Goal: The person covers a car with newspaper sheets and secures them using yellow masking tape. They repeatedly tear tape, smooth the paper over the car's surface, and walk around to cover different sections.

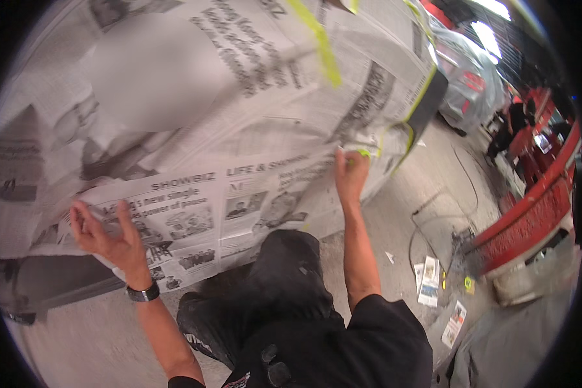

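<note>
Newsprint (194,158) carried bold headlines (182,182), left hand (107,238) spread wide near its lower edge, right hand (353,174) pinching yellow-green tape (365,153); printed papers (428,291) littered the floor (394,220).

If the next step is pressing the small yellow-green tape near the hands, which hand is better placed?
Probably the right hand: its fingertips are right beside that tape. The left hand is far left, at the newspaper.

b/w printed newspaper (265,145), neon-ylw tape (323,52)
</note>
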The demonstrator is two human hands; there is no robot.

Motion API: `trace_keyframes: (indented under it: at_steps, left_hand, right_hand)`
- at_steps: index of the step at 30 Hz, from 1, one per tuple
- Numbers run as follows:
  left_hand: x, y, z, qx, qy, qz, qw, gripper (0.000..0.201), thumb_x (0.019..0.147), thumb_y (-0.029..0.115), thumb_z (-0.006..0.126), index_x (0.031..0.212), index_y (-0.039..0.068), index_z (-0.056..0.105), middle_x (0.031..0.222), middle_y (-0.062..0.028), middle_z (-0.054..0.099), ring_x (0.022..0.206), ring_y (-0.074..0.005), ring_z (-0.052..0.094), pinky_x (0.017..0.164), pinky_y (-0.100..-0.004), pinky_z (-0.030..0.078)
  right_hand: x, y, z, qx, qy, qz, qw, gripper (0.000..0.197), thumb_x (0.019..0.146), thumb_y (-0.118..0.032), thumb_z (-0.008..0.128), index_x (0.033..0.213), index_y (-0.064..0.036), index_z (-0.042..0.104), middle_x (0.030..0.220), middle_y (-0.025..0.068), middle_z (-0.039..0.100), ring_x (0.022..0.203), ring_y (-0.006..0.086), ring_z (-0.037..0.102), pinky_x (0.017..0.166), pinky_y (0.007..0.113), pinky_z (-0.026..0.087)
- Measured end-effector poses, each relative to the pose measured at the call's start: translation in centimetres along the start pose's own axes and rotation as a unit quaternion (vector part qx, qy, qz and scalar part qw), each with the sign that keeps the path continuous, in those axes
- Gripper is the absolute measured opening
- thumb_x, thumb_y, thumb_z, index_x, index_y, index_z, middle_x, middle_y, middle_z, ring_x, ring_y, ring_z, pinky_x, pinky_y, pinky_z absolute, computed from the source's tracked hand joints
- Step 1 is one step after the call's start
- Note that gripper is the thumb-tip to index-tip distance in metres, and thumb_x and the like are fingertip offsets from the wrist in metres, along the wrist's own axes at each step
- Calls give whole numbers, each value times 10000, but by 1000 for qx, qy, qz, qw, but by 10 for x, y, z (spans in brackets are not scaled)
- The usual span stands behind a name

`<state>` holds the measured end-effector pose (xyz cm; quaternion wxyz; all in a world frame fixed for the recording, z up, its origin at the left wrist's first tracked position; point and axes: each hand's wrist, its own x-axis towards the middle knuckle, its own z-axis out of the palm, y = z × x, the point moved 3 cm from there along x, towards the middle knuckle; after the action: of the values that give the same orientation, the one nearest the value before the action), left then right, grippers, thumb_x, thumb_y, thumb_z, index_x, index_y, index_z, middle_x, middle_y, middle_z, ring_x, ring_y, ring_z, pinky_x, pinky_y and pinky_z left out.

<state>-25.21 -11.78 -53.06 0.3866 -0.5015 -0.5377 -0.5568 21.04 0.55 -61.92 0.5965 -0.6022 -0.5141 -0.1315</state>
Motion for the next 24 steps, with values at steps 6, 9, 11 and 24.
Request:
trace_keyframes:
  at_steps: [6, 9, 11, 24]
  left_hand:
    - [0, -6, -2, -26, -18, -51, 998, 771, 818, 178, 774, 1473, 42, 390, 1432, -218, 376, 1318, -320, 348, 1041, -408, 325]
    - [-1, -5, 0, -33, -20, -72, 997, 776, 807, 185, 782, 1468, 45, 400, 1424, -214, 375, 1274, -327, 375, 1029, -416, 335]
    - [0, -8, 0, -41, -33, -72, 996, 794, 783, 218, 800, 1451, 28, 416, 1417, -215, 372, 1264, -343, 368, 1030, -426, 332]
    - [-33, -2, -34, -376, 3, -229, 898, 521, 872, 75, 663, 1349, -16, 473, 1259, -149, 538, 1130, -246, 527, 986, -368, 403]
  right_hand:
    - [-23, -99, -57, 117, 181, -29, 976, 299, 962, -67, 494, 1233, 23, 583, 1011, 194, 594, 864, 326, 592, 976, 468, 416]
    - [-62, -204, -54, 184, -39, -335, 923, 215, 959, -115, 497, 1118, -11, 597, 991, 155, 648, 929, 305, 641, 1052, 591, 346]
    - [-86, -256, -45, 219, -169, -525, 805, 204, 919, -153, 540, 1058, -17, 601, 1013, 143, 675, 996, 294, 658, 1063, 626, 336]
    - [-66, -357, 69, 340, -159, -733, 568, 528, 787, -181, 622, 1244, 66, 524, 932, 148, 618, 1058, 345, 618, 1062, 532, 403]
